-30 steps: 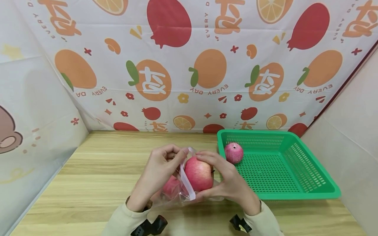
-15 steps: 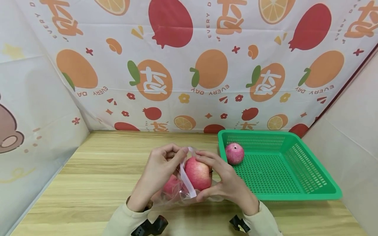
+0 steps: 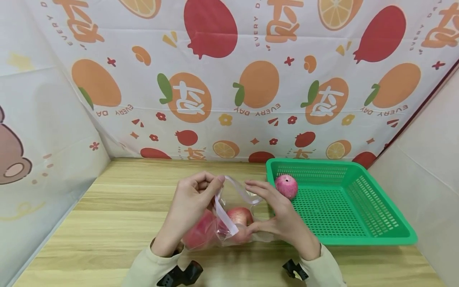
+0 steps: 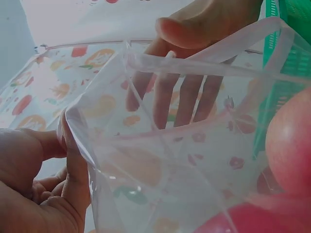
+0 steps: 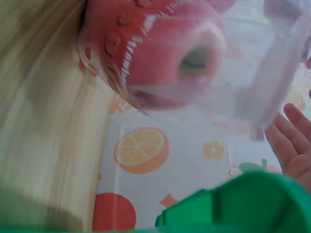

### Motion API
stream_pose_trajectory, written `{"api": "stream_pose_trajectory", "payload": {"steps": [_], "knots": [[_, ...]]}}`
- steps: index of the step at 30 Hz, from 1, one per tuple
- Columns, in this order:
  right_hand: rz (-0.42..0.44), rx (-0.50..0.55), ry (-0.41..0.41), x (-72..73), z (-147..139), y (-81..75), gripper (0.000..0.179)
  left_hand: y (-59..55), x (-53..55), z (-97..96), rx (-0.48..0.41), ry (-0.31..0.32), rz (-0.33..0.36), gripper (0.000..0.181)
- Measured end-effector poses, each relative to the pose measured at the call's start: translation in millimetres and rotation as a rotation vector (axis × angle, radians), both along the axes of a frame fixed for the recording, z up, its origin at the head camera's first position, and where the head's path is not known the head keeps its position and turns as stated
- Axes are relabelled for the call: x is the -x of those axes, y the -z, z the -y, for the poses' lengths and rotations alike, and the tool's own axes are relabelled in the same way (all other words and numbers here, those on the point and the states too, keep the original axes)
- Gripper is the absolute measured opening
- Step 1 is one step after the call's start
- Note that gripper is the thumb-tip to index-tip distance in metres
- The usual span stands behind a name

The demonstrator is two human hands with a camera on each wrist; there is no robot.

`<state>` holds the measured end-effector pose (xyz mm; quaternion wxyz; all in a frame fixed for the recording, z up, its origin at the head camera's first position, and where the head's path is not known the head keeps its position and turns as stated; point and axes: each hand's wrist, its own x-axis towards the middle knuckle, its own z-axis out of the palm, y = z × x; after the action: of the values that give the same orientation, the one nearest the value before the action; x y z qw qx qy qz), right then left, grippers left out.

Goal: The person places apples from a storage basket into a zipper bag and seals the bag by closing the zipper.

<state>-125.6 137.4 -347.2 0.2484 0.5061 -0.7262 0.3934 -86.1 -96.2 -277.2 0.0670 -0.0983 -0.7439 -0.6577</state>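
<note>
My left hand [image 3: 191, 203] pinches the pale rim of a clear plastic bag [image 3: 226, 219] between thumb and fingers. Inside the bag sit a red apple [image 3: 239, 215] and more red fruit [image 3: 201, 231] to its left, partly hidden by that hand. Beside the bag's mouth, my right hand [image 3: 283, 215] is spread with its fingers apart and nothing in its grasp. In the left wrist view those fingers [image 4: 187, 92] show straight through the film. Printed lettering marks the bag film or the apple [image 5: 155, 53] in the right wrist view; I cannot tell which.
A green plastic basket [image 3: 358, 240] stands to the right, close to my right hand. One pinkish-red apple [image 3: 286, 186] lies in its left back corner. The wood-patterned tabletop [image 3: 132, 199] meets a fruit-print cloth [image 3: 222, 131] at the back.
The apple in my right hand has dropped down into the bag. My right fingers have spread and moved slightly right, and the bag's mouth is wider. The left hand keeps its pinch.
</note>
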Motion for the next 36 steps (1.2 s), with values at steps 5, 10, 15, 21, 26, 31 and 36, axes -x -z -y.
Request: {"api": "stream_pose_trajectory", "payload": {"steps": [5,10,15,21,26,31,36], "knots": [[-0.023,0.026,0.051,3.4,-12,-5.2,0.083,-0.5,0.2,0.5,0.002,-0.018,0.005,0.023],[-0.007,0.03,0.103,3.7,-20,-9.8,0.081,-0.7,0.2,1.3,0.0,-0.036,0.006,0.022],[-0.014,0.037,0.139,2.8,-25,-13.0,0.081,-0.8,0.1,2.2,0.0,-0.035,-0.005,0.023],[-0.028,0.043,0.164,2.1,-28,-16.6,0.078,-1.5,0.4,3.2,0.0,-0.019,-0.009,0.025],[-0.021,0.05,0.214,0.0,-36,-21.1,0.077,-0.9,1.2,3.0,0.008,0.0,-0.001,0.024],[-0.002,0.08,0.247,-0.4,-45,-26.5,0.079,-0.8,1.1,2.7,0.011,0.009,-0.007,0.025],[-0.017,0.119,0.241,1.0,-52,-30.0,0.083,-0.4,1.1,2.8,0.011,0.018,-0.005,0.025]]}}
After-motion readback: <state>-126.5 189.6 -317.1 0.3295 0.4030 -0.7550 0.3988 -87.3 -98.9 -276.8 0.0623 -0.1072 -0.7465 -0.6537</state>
